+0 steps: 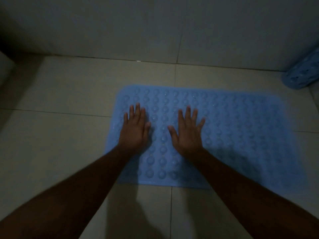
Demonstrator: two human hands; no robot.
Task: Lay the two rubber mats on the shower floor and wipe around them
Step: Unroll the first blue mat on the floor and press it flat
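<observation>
A light blue rubber mat (241, 135) with rows of round bumps lies flat on the pale tiled shower floor (60, 100). My left hand (136, 128) rests palm down on the mat's left part, fingers close together and holding nothing. My right hand (188, 131) lies flat on the mat just to the right of it, fingers spread. A second blue mat (302, 73), rolled up, leans at the far right where floor meets wall.
A tiled wall (155, 28) runs across the back, close behind the mat. A darker wall corner (6, 69) stands at the far left. Bare floor tiles lie to the left and in front of the flat mat. The room is dim.
</observation>
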